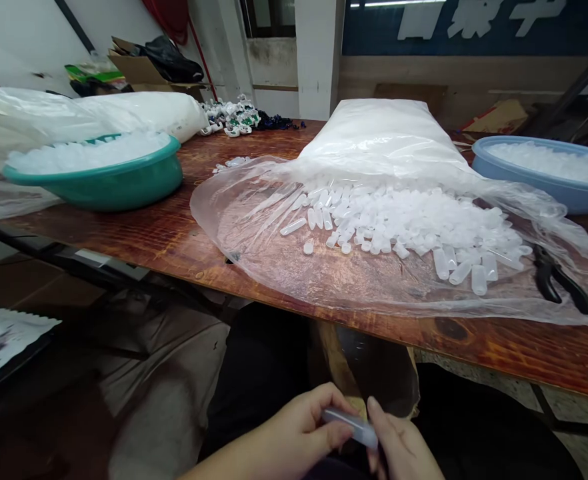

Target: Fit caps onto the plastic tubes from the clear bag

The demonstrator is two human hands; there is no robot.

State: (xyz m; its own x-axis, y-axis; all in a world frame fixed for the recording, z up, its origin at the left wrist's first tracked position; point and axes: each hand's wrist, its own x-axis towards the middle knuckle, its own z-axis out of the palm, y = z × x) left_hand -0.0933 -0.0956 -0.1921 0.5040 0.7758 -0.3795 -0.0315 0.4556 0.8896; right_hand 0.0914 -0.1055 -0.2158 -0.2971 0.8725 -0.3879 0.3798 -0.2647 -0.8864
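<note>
My left hand [317, 427] is closed round one end of a translucent white plastic tube [351, 425], held low between my knees. At the tube's other end is my right hand [399, 443], its thumb and fingers closed against it; part of those fingers is hidden. Above them on the wooden table [199, 257], a heap of similar translucent pieces [409, 217] lies on the mouth of a clear plastic bag [269, 247]. Black-handled pliers [557, 280] rest on the plastic to the right of the heap.
A teal basin [119, 180] full of white pieces stands at the left, a blue basin [529, 173] at the right. Behind the heap lies a full white bag [384, 133]. Small white, green and dark parts [237, 117] sit at the back. An open box [409, 373] is below the table edge.
</note>
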